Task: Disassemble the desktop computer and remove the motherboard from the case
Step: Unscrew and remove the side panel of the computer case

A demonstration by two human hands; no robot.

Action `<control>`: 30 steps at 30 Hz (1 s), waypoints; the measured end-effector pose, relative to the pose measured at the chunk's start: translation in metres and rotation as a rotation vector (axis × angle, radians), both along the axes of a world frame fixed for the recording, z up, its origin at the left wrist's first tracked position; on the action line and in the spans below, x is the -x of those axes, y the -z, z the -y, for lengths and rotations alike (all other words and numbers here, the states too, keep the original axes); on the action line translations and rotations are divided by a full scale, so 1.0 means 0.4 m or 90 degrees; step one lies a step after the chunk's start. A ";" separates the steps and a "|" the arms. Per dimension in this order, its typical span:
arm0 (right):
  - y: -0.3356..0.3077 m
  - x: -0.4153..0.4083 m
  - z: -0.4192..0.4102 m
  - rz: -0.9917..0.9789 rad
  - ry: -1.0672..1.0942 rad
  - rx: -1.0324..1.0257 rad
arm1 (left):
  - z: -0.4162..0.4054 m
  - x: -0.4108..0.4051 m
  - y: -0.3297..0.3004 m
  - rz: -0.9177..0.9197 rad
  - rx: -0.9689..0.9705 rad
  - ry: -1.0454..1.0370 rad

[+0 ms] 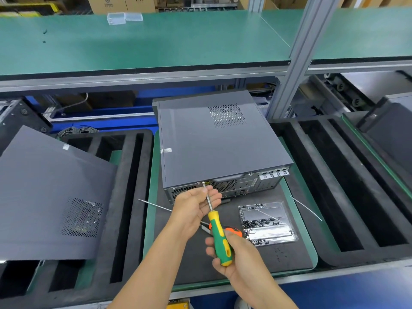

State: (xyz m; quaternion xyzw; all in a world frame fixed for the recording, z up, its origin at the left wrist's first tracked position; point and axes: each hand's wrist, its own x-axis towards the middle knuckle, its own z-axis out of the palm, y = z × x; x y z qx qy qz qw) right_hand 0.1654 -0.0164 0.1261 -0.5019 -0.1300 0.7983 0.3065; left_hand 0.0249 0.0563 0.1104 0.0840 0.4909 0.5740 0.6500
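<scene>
Early stage: computer case point(220, 139) lid still on; right hand point(234, 255) wraps screwdriver point(219, 235) at its rear screw; left hand point(194, 208) pinches the shaft; motherboard unreached.

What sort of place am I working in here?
Probably a factory disassembly line: a green-matted workbench on an aluminium frame, black slotted foam trays on both sides, and a computer case beside a tray of screws.

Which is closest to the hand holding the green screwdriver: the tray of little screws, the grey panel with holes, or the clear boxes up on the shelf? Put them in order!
From the right hand:
1. Screw tray, just to its right on the mat.
2. Grey panel, lying off to the left over the foam slots.
3. Clear boxes, far back on the green upper shelf.
</scene>
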 end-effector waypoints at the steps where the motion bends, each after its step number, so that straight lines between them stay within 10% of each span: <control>1: 0.004 -0.002 0.001 0.015 0.010 -0.024 | 0.000 -0.002 0.000 0.009 0.000 -0.002; 24: 0.033 -0.097 -0.010 0.240 -0.004 -0.207 | -0.004 -0.026 0.049 -0.059 0.028 -0.085; 30: 0.076 -0.216 -0.009 0.232 0.079 -0.155 | 0.032 -0.058 0.146 -0.242 0.069 -0.023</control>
